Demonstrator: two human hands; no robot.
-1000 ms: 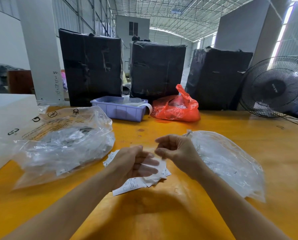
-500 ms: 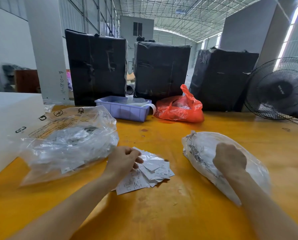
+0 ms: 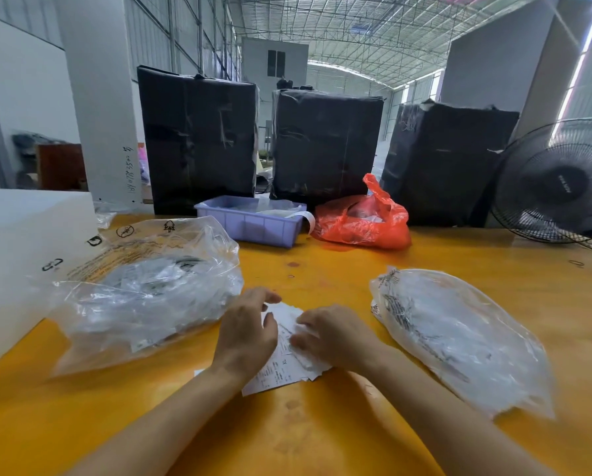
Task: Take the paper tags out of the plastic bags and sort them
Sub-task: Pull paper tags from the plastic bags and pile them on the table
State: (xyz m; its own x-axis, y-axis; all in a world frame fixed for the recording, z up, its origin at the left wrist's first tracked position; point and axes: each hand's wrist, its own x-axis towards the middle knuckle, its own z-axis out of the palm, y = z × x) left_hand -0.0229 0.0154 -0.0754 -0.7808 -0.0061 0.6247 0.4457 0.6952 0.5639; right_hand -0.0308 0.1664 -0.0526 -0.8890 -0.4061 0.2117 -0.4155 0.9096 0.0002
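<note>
Paper tags [image 3: 281,369] piled on yellow counter [image 3: 322,434] between two clear plastic bags (left [image 3: 143,290], right [image 3: 459,338]). Left hand [image 3: 248,333] and right hand [image 3: 332,333] both on pile, close together, fingers curled onto tags; exact pinch unclear. Purple tray [image 3: 250,221], orange bag [image 3: 363,218] behind.

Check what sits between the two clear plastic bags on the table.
Head view: both hands, left hand and right hand, rest on the pile of paper tags between the left bag and right bag.

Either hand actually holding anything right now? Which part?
Both hands, left and right, rest on the paper tags pile; whether either pinches a tag cannot be told.
</note>
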